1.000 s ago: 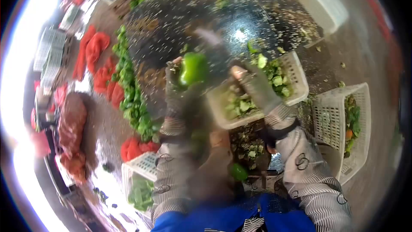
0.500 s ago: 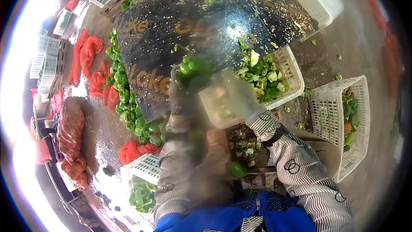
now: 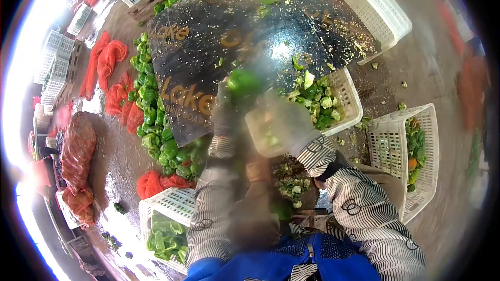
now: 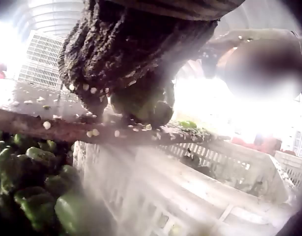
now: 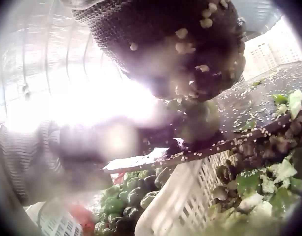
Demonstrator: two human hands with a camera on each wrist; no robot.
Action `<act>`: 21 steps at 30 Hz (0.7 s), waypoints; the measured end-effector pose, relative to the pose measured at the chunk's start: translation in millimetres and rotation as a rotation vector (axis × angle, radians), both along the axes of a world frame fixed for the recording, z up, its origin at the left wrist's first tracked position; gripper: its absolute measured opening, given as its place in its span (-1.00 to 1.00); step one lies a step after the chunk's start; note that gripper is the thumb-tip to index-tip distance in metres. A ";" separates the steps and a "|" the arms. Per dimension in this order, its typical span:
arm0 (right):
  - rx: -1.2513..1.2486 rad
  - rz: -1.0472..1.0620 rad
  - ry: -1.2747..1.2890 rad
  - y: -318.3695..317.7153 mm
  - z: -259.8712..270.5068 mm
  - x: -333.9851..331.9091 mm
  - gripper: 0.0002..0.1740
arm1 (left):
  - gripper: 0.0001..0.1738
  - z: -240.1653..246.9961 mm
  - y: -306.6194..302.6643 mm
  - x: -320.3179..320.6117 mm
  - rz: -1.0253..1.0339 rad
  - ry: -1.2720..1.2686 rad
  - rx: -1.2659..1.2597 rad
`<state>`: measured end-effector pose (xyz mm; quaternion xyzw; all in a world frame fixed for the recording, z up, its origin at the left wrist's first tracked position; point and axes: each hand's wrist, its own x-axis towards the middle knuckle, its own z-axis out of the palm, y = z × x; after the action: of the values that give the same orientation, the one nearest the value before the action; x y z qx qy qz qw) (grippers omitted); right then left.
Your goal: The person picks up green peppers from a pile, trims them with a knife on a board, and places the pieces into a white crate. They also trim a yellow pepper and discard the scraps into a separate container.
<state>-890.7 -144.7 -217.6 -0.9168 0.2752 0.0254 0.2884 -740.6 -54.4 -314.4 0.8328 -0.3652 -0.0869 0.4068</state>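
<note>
My gloved left hand (image 3: 224,106) grips a green pepper (image 3: 244,82) low over the dark, seed-strewn board (image 3: 182,67). Its glove (image 4: 126,49) fills the top of the left wrist view, the pepper (image 4: 141,103) under the fingers at the board's edge. Blurred in the head view, my right hand (image 3: 286,117) is over the near part of a white basket (image 3: 353,99) of pepper scraps (image 3: 323,106). In the right wrist view, the seed-specked right glove (image 5: 185,54) is close above the pepper (image 5: 202,120); its fingertips are unclear.
Whole green peppers (image 3: 150,101) line the board's left side, with red net bags (image 3: 112,57) beyond. A white crate (image 3: 174,203) of peppers stands at lower left, another crate (image 3: 429,161) at right. Scraps (image 3: 294,187) lie on the floor between.
Over the last second my right hand has moved left across the basket, toward the pepper. My left hand keeps its hold on the pepper. The head view has shifted slightly.
</note>
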 end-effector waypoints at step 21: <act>0.074 -0.128 -0.035 -3.9 7.4 -28.9 -0.68 | -0.28 29.5 -67.2 24.5 0.030 -0.112 0.067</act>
<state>-919.6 -148.6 -210.2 -0.8863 0.3272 0.0011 0.3278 -716.1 -121.6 -284.9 0.8548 -0.3718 -0.0462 0.3591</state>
